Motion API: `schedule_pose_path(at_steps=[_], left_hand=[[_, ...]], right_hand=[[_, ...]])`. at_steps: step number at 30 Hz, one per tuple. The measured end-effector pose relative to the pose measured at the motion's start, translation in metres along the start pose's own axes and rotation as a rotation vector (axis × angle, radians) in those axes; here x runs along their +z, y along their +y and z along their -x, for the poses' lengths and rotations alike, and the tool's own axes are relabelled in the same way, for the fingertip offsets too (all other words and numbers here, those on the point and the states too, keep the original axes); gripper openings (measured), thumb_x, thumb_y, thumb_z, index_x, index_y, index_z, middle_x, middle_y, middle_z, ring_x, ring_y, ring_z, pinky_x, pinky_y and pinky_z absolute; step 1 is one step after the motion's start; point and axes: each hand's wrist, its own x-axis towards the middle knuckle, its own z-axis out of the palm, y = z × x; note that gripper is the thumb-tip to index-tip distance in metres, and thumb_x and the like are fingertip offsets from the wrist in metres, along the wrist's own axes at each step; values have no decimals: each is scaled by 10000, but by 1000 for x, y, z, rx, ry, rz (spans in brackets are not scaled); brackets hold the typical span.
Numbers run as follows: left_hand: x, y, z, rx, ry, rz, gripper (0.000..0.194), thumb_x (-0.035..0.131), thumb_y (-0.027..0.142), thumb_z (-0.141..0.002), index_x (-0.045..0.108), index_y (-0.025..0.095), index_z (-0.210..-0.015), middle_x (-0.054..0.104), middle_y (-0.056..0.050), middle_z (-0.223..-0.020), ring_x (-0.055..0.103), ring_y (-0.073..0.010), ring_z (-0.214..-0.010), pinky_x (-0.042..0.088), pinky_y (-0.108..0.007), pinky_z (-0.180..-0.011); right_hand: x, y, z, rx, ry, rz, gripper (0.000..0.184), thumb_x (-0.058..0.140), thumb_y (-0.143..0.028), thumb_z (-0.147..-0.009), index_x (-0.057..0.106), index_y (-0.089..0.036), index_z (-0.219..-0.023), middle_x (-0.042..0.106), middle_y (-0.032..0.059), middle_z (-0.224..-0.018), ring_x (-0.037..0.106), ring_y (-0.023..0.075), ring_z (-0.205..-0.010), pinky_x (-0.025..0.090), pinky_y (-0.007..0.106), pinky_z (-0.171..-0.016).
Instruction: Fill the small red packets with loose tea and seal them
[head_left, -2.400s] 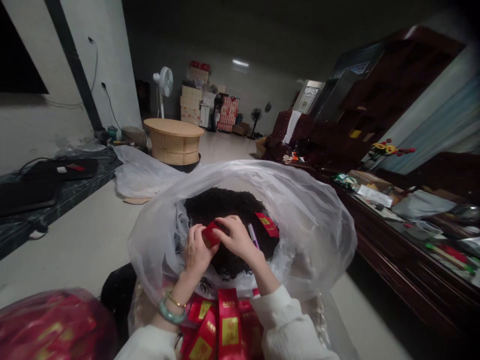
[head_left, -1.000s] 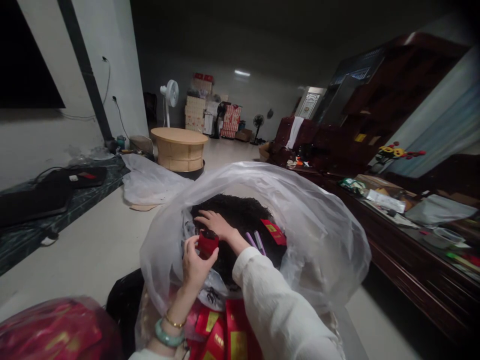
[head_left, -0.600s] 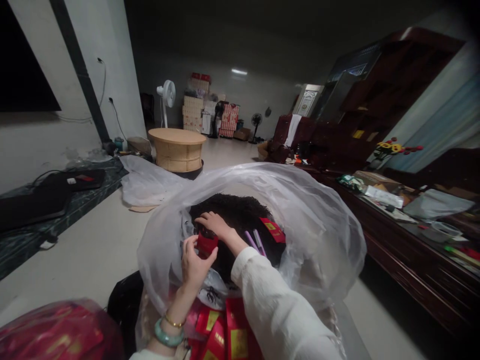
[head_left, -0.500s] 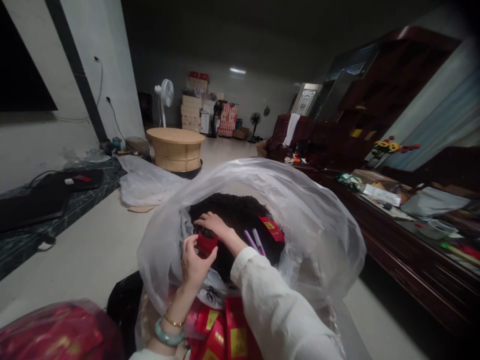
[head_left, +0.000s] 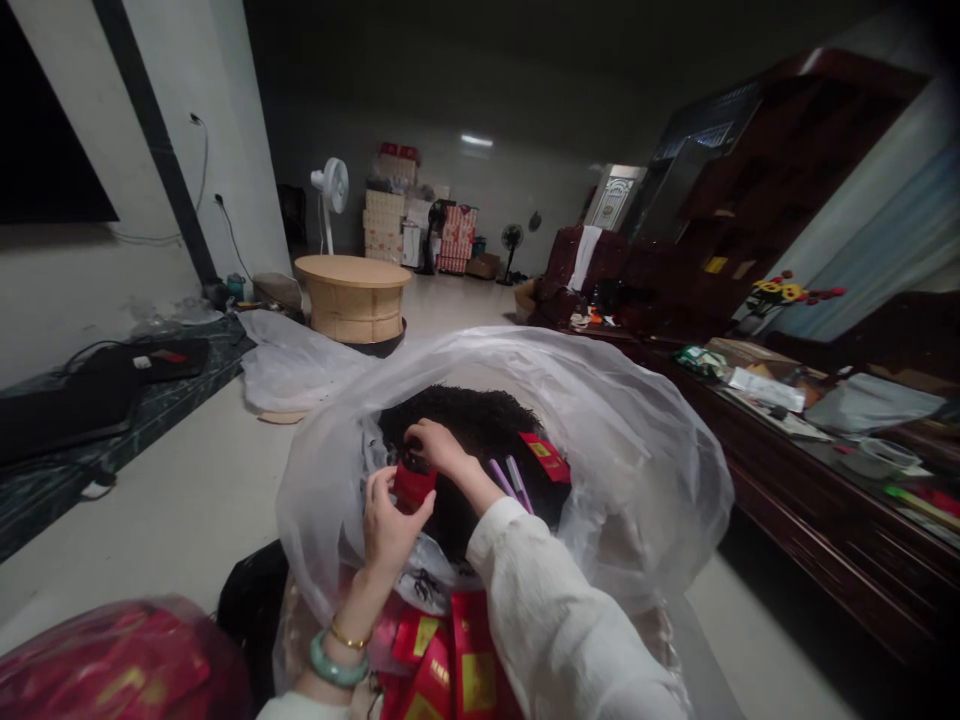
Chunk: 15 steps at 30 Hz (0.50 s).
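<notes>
A big clear plastic bag stands open in front of me, filled with dark loose tea leaves. My left hand holds a small red packet at the near edge of the leaves, thumb and fingers wrapped round it. My right hand rests on the leaves just above the packet's mouth, its fingers bunched in a pinch on some leaves. Another red packet and two purple pens lie on the leaves to the right. Flat red and gold packets are stacked below my wrists.
A red bag of packets lies at the lower left. A dark wooden counter with papers and clutter runs along the right. A round wooden table, a second plastic bag, a fan and stacked boxes stand farther back.
2.4 s ago both hands worked the red packet together. The right hand then reached across onto the leaves, and now its fingers have curled into a pinch beside the packet.
</notes>
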Motion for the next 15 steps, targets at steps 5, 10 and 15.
schedule_pose_path(at_steps=[5,10,15], left_hand=[[2,1,1,10,6,3,463,693,385,-689,498,181,-1055,562,-86,-986,595,-234,-847,535,-394,-749],[6,4,2,16,0,12,447,693,377,-687,506,181,-1043,562,-78,-962,593,-236,-842,533,-390,-746],[8,4,3,24,-13,7,441,693,373,-684,506,180,-1033,559,-78,-963,594,-239,-848,534,-390,-744]], right_hand=[[-10,19,12,134,267,-497,131,576,-203,-714,607,-215,-840,598,-3,-822,559,148,-766,463,264,-692],[-17,30,34,228,333,-966,139,491,-328,-755,546,-203,-783,577,3,-683,539,126,-582,461,234,-521],[-22,20,48,365,276,-1633,155,467,-283,-800,574,-172,-808,644,44,-732,597,141,-652,504,246,-546]])
